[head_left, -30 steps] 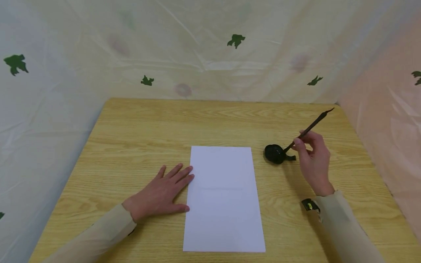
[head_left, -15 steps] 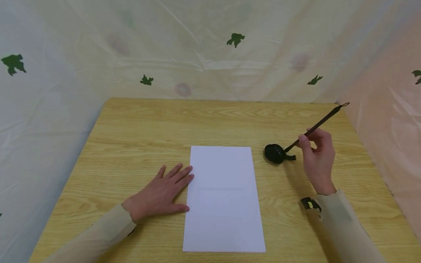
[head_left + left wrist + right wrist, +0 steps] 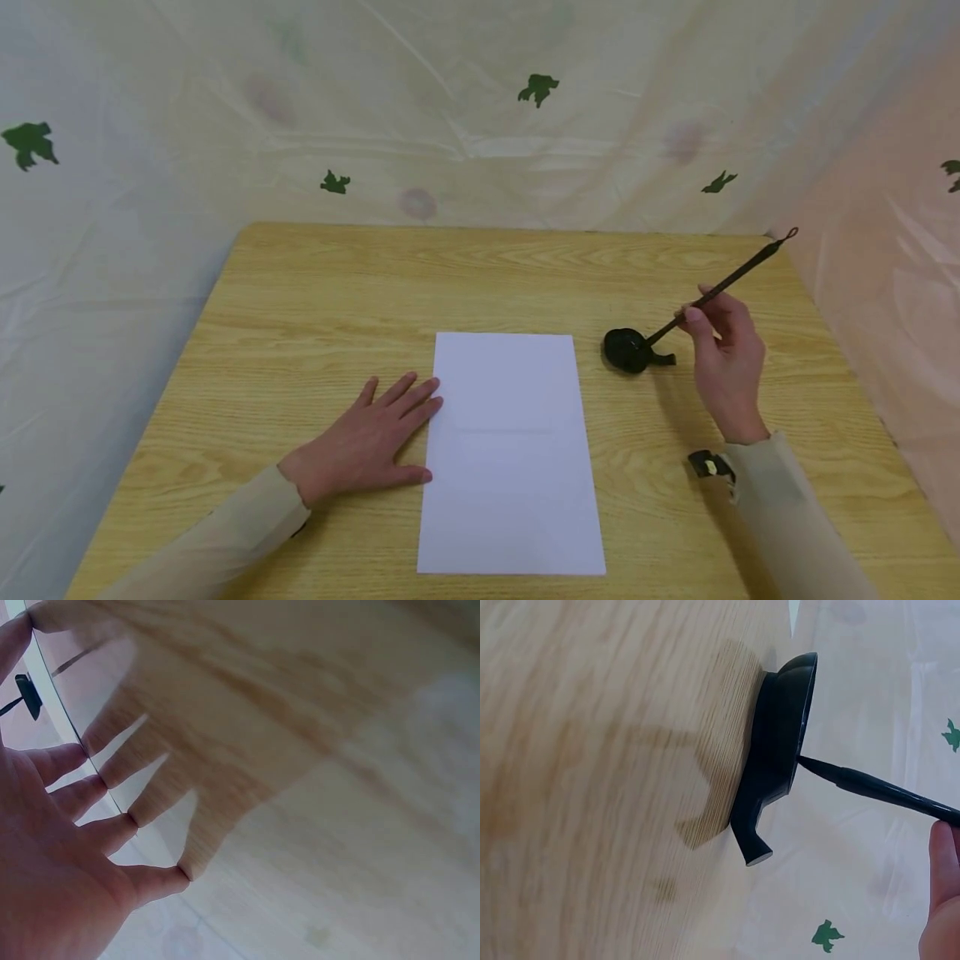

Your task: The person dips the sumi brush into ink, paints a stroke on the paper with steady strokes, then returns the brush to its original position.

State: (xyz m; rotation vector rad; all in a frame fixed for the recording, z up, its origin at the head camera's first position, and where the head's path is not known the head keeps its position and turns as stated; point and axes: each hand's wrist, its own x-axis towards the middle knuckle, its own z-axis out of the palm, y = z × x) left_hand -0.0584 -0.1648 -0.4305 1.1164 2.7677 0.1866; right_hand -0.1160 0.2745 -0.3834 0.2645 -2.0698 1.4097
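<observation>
My right hand pinches a dark writing brush between thumb and fingers. The brush slants, its looped end up to the right and its tip down at a small black ink dish with a stubby curved handle. In the right wrist view the black brush tip meets the rim of the ink dish. My left hand lies spread on the table, its fingertips and thumb on the left edge of a white sheet of paper. The left wrist view has the left hand with straight fingers.
The wood-grain table has rounded far corners. Pale hanging sheets with green bird-like shapes enclose it at the back and sides. A black band sits at my right sleeve. The ink dish stands right of the paper.
My right hand has shifted slightly right, and the brush's upper end has swung up and right. The brush's lower end stays at the ink dish. My left hand and the paper have not moved.
</observation>
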